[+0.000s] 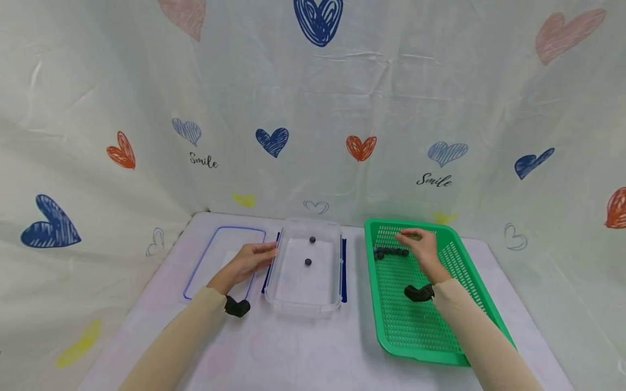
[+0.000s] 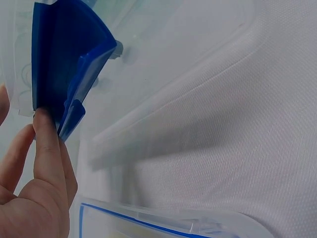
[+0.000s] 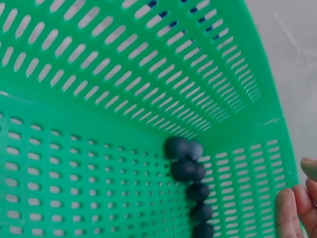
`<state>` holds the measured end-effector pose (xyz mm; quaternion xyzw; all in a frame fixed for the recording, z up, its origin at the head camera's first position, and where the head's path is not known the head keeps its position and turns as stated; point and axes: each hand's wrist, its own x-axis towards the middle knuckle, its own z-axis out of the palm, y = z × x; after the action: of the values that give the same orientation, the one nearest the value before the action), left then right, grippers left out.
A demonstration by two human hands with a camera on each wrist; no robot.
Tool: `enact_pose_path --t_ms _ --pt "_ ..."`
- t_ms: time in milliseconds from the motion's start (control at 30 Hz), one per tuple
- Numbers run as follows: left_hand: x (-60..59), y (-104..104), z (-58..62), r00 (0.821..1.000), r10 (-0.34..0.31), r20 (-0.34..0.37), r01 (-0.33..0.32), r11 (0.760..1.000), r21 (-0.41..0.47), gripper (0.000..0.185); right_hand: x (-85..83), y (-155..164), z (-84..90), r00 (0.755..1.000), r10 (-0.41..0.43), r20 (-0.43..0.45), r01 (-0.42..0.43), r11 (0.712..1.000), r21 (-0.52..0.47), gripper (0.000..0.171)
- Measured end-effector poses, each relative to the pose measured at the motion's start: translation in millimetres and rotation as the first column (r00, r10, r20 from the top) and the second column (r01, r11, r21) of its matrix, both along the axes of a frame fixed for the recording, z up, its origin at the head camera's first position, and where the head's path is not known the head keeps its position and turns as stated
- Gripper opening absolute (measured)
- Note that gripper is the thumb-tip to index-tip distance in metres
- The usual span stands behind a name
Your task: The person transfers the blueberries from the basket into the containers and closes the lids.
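My left hand point(image 1: 249, 260) rests its fingers against the left side of a clear plastic box point(image 1: 303, 310). In the left wrist view, its straight fingertips touch the box's blue side latch point(image 2: 69, 54), which hangs folded out. Inside the box lie two dark blueberries point(image 1: 312, 239), one behind the other. My right hand point(image 1: 421, 247) hovers over the far part of a green basket point(image 1: 386, 342), fingers loosely bent, with nothing visible between them. Several blueberries point(image 3: 198, 192) lie in a row along the basket's far wall, bunching at its left corner.
A clear lid with a blue seal point(image 1: 215, 231) lies flat left of the box. A second blue latch point(image 1: 344, 271) sticks out on the box's right side. Behind the table point(image 1: 293, 358) hangs a white curtain point(image 1: 313, 108) with printed hearts.
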<state>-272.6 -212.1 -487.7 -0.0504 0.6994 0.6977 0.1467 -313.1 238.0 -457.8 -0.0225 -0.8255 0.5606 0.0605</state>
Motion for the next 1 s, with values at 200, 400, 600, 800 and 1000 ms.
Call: enact_pose_path --t_ms 200,400,600,800,1000 --pt "0.5 -1 -0.9 1.0 0.004 0.005 -0.004 1.0 -0.002 0.053 -5.8 7 -12.1 0.998 -0.062 0.009 0.062 0.998 0.01 0.036" --pt "0.1 -1 -2.6 1.0 0.007 0.005 -0.007 1.0 0.005 0.054 -8.7 15 -21.7 0.995 -0.099 0.016 0.098 0.993 0.07 0.034" --pt "0.9 -1 -2.7 1.0 0.006 0.006 -0.006 1.0 0.002 0.054 -10.4 22 -31.9 0.992 -0.122 0.01 0.12 0.986 0.113 0.032" --pt "1.6 0 -1.6 1.0 0.001 0.0 -0.001 1.0 0.002 0.054 -12.7 25 -39.2 0.991 -0.132 0.013 0.129 0.981 0.145 0.031" --pt "1.4 -1 -0.9 1.0 0.0 0.001 0.0 1.0 -0.003 0.053 -11.8 28 -45.2 0.992 -0.127 0.005 0.123 0.974 0.192 0.03"
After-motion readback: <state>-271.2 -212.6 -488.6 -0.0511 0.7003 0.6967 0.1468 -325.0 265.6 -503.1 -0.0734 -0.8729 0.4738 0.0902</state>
